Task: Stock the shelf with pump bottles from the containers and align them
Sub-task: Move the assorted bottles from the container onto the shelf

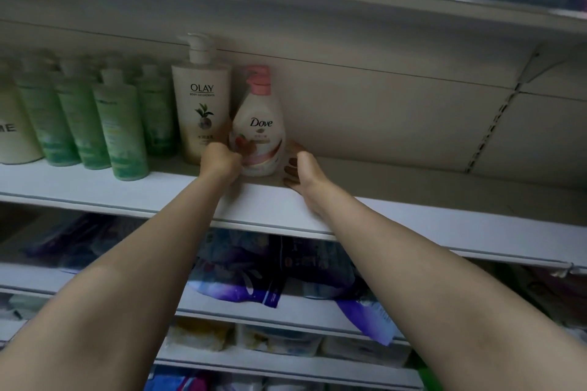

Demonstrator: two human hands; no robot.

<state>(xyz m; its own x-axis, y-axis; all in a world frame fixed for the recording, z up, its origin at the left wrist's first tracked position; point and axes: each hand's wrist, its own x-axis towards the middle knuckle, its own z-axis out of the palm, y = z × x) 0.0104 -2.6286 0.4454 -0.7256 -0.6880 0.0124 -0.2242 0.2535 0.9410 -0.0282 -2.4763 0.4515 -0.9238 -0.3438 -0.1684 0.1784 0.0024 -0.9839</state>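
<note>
I have both hands up on the shelf (286,209), working the Dove bottle (259,133), which stands upright just right of the taller Olay bottle (200,105) and close to it. My left hand (220,162) has its fingers curled against the lower left of the Dove bottle; whether that grip truly clamps the bottle or only knuckles against it I cannot tell, since the fingertips are hidden. My right hand (300,168) lies relaxed, fingers apart, beside the bottle's lower right, touching or nearly so.

I judge the bottle to be full and fairly heavy, a stiff plastic body with a glossy, slippery label face. The pink pump head (259,78) is the weak point: it can swivel or pop, so I would not lift or steer by it. The sound hold is low on the wide belly, one hand each side, sliding it on its base to square it with the Olay bottle and the green bottles (92,117) further left.
</note>
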